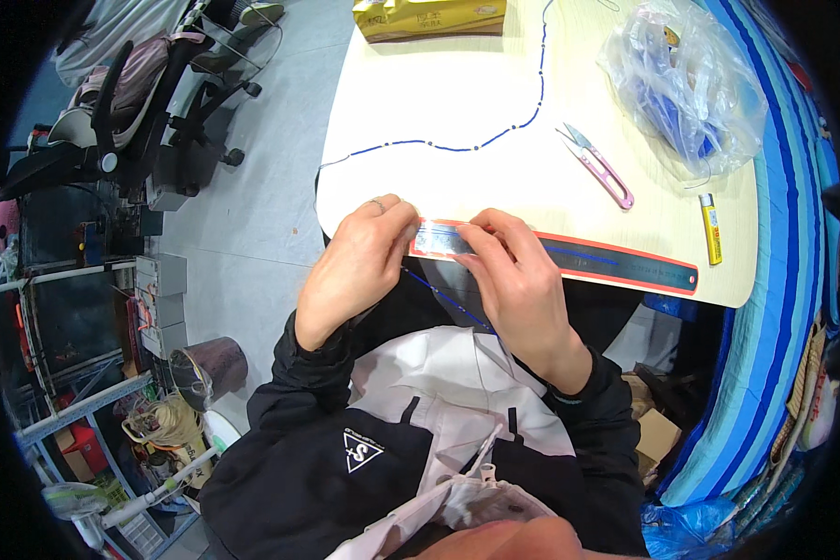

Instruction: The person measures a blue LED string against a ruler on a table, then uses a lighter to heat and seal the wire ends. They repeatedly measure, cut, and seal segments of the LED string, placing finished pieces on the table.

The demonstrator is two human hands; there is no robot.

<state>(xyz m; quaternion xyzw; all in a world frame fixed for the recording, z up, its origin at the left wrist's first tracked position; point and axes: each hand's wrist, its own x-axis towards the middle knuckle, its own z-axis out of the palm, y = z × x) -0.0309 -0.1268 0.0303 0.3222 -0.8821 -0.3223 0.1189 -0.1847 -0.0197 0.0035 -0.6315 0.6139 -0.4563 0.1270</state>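
Observation:
A dark ruler [639,268] with a red-orange border lies along the table's near edge. A thin blue beaded string [579,252] runs along it, and a blue length [448,299] hangs below the edge between my hands. At the ruler's left end my left hand [357,266] is closed, its thumb and fingers pinched on the string; the fingertips are partly hidden. My right hand [518,285] is over the ruler's left part, thumb and fingers pinched together on the string. Farther back lies another blue strand [476,147] with spaced dark beads.
Pink-handled thread snips [602,170] and a yellow lighter [710,230] lie to the right on the table [411,93]. A clear plastic bag [686,89] with blue contents stands behind them. At the back is a yellow package [429,19]. An office chair [121,121] is at left.

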